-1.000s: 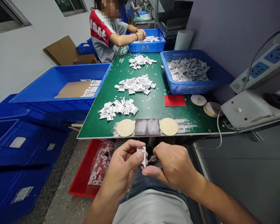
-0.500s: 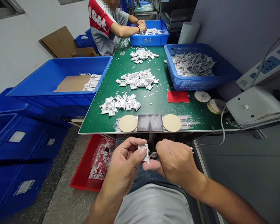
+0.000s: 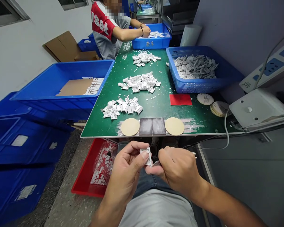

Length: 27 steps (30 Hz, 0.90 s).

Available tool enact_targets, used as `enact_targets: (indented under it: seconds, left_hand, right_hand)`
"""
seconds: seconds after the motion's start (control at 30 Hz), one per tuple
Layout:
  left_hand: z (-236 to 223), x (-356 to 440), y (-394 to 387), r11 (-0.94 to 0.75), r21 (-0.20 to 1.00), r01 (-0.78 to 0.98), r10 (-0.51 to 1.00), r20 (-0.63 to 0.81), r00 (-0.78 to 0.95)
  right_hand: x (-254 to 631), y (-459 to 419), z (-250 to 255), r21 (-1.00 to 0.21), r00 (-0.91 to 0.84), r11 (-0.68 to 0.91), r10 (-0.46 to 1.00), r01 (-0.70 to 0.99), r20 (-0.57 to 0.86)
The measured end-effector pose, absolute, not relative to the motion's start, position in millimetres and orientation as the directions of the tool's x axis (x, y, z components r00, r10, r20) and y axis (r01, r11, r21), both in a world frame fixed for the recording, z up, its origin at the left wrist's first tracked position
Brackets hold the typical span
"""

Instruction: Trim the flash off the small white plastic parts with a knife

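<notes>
Over my lap, my left hand pinches a small white plastic part between thumb and fingers. My right hand is closed around a small flat blade, whose handle is hidden in the fist. The blade's tip is at the lower right edge of the part, and my right thumb lies just beneath it. Beyond my hands, at the table's near edge, are two cream discs and two dark square pads. A pile of similar white parts lies behind them.
More white parts are heaped farther up the green table. A blue basket of parts stands right, by red sheets. Blue bins stand left; a red bin sits below. Across the table, a person reaches into a blue tray.
The blade has tilted and shifted slightly down along the part's edge. The view has tipped a little, so everything sits slightly lower. Both grips stay the same.
</notes>
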<state>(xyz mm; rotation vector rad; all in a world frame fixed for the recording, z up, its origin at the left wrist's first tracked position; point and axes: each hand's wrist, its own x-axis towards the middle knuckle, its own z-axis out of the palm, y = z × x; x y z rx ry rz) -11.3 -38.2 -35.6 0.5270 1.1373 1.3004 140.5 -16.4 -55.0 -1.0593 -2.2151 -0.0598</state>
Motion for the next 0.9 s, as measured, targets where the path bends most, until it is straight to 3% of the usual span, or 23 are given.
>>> enact_targets:
  seconds: [0.07, 0.13, 0.23, 0.33, 0.43, 0.53, 0.67, 0.77, 0.9]
  left_hand:
    - [-37, -8, -39, 0.214, 0.875, -0.435, 0.936, -0.311, -0.164]
    - [-36, -6, -41, 0.147, 0.919, -0.365, 0.946, -0.238, -0.22]
    - [-31, -5, -45, 0.097, 0.942, -0.321, 0.958, -0.175, -0.225]
    - [-28, -9, -46, 0.147, 0.903, -0.404, 0.974, -0.204, -0.102]
    - [-31, -16, -44, 0.212, 0.796, -0.567, 0.97, -0.241, 0.024]
    - [-34, -20, -42, 0.248, 0.707, -0.662, 0.961, -0.264, 0.079]
    - [-35, -22, -43, 0.272, 0.722, -0.636, 0.954, -0.289, 0.08]
    - [-35, -22, -45, 0.273, 0.747, -0.606, 0.952, -0.301, 0.058]
    - [-37, -24, -45, 0.262, 0.774, -0.577, 0.952, -0.306, 0.022]
  right_hand:
    - [140, -17, -56, -0.388, -0.42, 0.692, 0.696, 0.609, 0.582]
    - [139, -19, -55, -0.639, -0.399, 0.635, 0.771, 0.434, 0.496]
    - [135, -24, -51, -0.944, -0.436, 0.291, 0.878, 0.156, 0.199]
    - [132, -29, -48, -1.0, -0.525, -0.007, 0.851, 0.004, -0.008]
    - [132, -30, -44, -1.0, -0.581, 0.001, 0.814, 0.013, -0.006]
    - [133, -28, -42, -0.943, -0.498, 0.297, 0.847, 0.15, 0.187]
    - [132, -21, -45, -0.587, -0.458, 0.668, 0.742, 0.457, 0.489]
    - [128, -17, -47, -0.351, -0.497, 0.721, 0.676, 0.597, 0.543]
    - [124, -15, -47, -0.216, -0.508, 0.71, 0.651, 0.671, 0.564]
